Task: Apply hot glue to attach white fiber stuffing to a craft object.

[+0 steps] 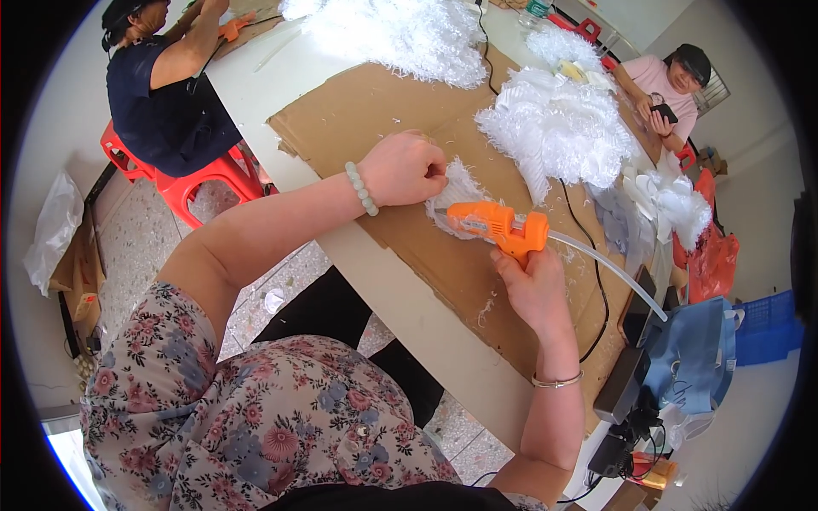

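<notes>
My right hand (534,285) grips an orange hot glue gun (490,221) by its handle, its nozzle pointing left. A long translucent glue stick (596,255) sticks out of the gun's back end and bends down to the right. Under the nozzle lies a white fringed, feather-like piece (463,189) on brown cardboard (366,119). My left hand (402,169) is curled closed just left of that piece, close to the nozzle. Its fingertips are turned away, so anything pinched in them is hidden.
White fringed material is heaped at the far side (400,34) and at the right (554,123). A black cord (588,247) crosses the cardboard. Two people sit at the table, one holding a phone (664,111). A blue bag (690,349) and a dark power strip (622,383) are at the right edge.
</notes>
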